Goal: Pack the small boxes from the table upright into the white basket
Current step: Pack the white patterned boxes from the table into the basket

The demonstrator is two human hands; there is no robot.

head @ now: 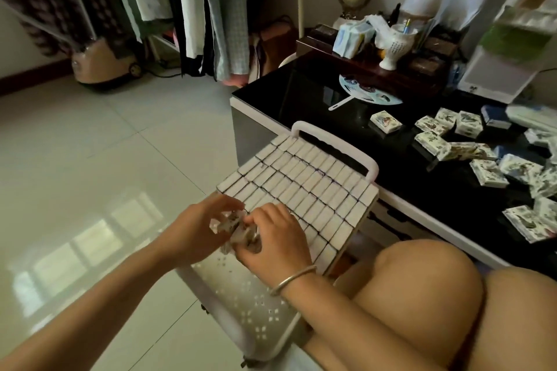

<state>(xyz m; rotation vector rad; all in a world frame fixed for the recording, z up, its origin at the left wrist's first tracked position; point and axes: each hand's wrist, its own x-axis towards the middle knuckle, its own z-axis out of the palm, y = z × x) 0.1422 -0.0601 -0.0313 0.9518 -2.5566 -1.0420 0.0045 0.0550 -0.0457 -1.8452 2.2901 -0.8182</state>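
A white perforated basket [241, 304] stands on the floor in front of my knees, filled with several rows of small white boxes [304, 181] standing upright. At its near left corner both hands hold a few small patterned boxes [233, 227]. My left hand [196, 226] grips them from the left, fingers curled over the top. My right hand [275, 238], a metal bangle on its wrist, grips them from the right. More loose patterned boxes [488, 172] lie scattered on the black table [331, 111] at the right.
A round fan [369, 90], a white vase [394, 45], dark wooden boxes and a white case sit at the back of the table. Clothes hang on a rack [187, 3] at the upper left, with a garment steamer [105, 66] on the tiled floor. My bare knees [422, 295] are at lower right.
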